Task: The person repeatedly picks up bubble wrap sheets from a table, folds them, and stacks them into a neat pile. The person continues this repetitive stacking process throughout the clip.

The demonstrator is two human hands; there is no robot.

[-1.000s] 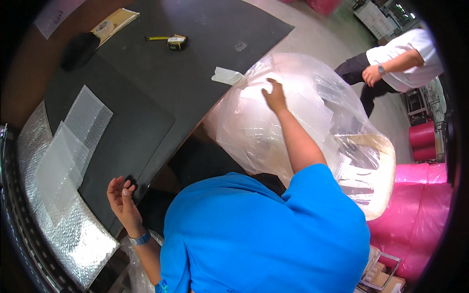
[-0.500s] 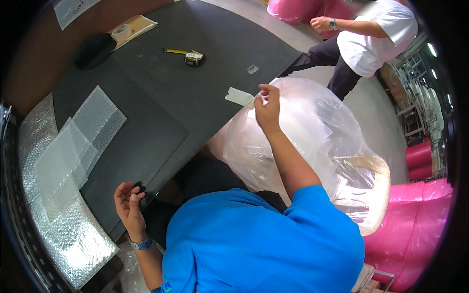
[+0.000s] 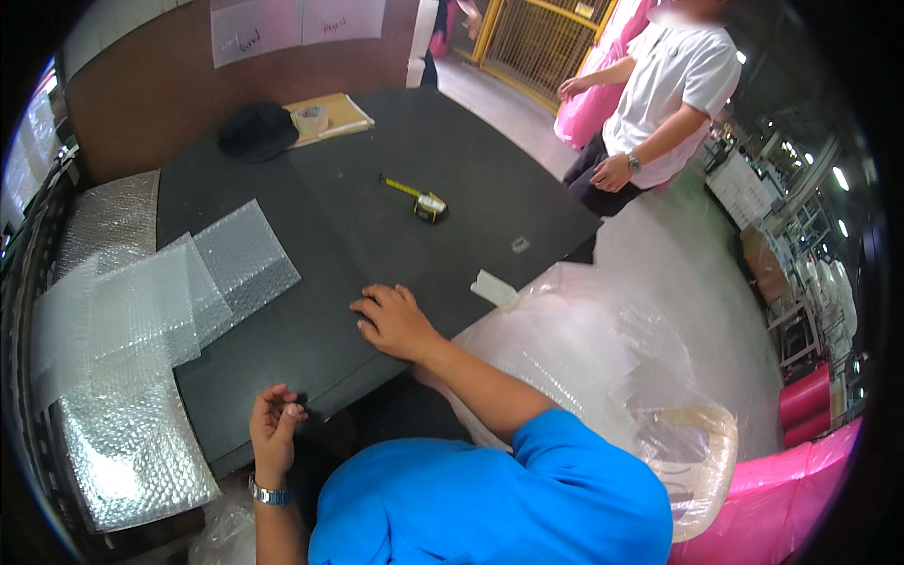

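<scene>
My right hand (image 3: 395,325) is over the black tabletop (image 3: 344,254) near its front edge, palm down and fingers spread, holding nothing. My left hand (image 3: 275,428) is raised by the table's near edge, its fingers loosely bent and apart, with nothing visible in it. Several clear bubble-wrap pouches (image 3: 155,306) lie overlapping at the left side, partly on the table. Beneath them is a shiny silver bubble sheet (image 3: 141,461). A tape measure (image 3: 430,207) rests beyond my right hand with its yellow blade partly out.
A tape roll (image 3: 311,119) sits on brown papers (image 3: 337,115) beside a black cap-like item (image 3: 256,132). A white strip (image 3: 493,287) overhangs the right edge. To the right stands a large clear plastic bag (image 3: 574,348) by a pale chair (image 3: 716,471). A person in white (image 3: 664,104) stands beyond.
My right hand has moved left from above the plastic bag to over the tabletop. My view has tilted up. The person in white has turned and lowered an arm. My left hand stays near the edge.
</scene>
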